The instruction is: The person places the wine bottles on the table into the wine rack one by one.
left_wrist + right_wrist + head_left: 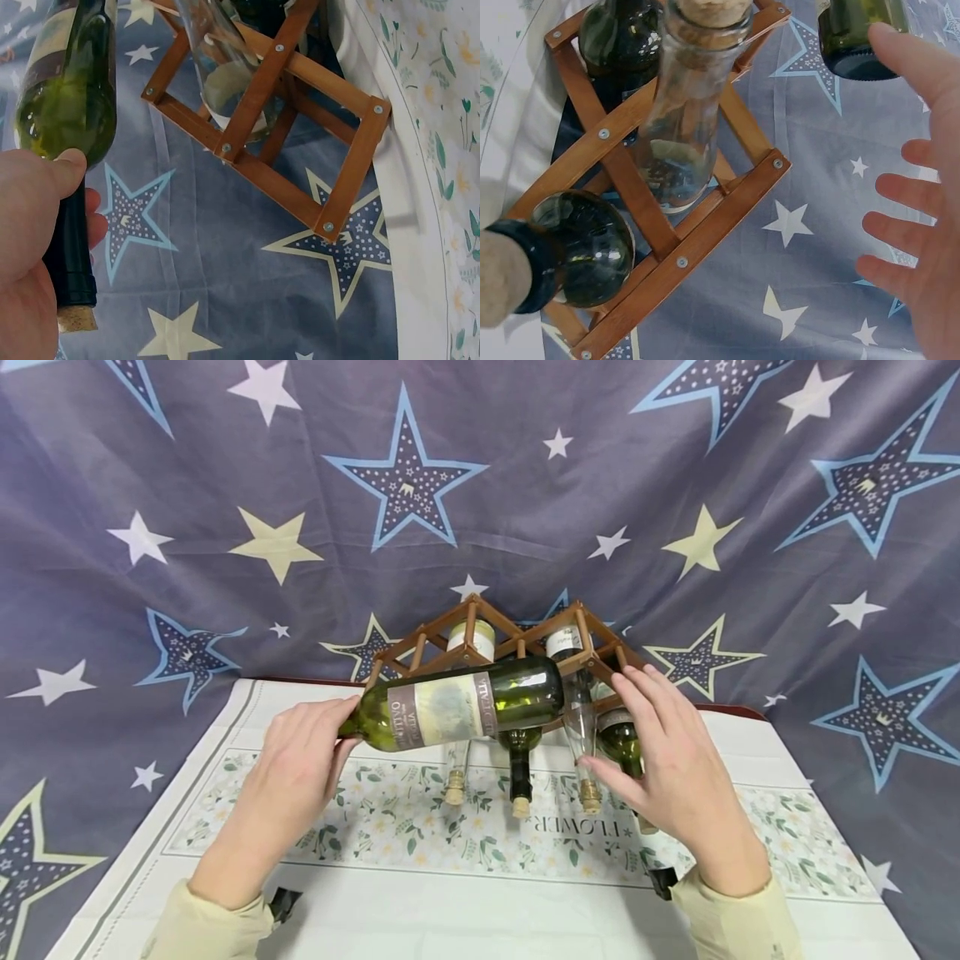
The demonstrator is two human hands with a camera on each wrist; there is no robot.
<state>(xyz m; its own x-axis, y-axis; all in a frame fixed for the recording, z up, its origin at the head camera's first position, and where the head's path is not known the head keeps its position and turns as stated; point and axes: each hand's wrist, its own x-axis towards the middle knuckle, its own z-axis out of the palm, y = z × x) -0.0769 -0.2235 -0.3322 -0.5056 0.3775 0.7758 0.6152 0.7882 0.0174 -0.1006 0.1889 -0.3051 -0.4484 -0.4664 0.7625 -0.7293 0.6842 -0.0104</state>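
A green wine bottle (450,706) with a cream and brown label lies nearly level in the air, before the wooden wine rack (432,631). My left hand (296,756) grips its neck; in the left wrist view the thumb (71,161) presses near the shoulder and the cork (77,319) points down. My right hand (678,768) is spread, holding nothing, in front of the rack's right side. In the right wrist view its thumb overlaps the held bottle's base (862,64); contact is unclear. Corked bottles lie in the rack, necks toward me: clear ones (579,718) and green ones (520,747).
A white table (480,918) bears the rack, with a floral runner (405,827) across it. Behind hangs a grey-purple curtain (510,510) printed with stars. The racked bottles' corks (453,789) jut out over the runner.
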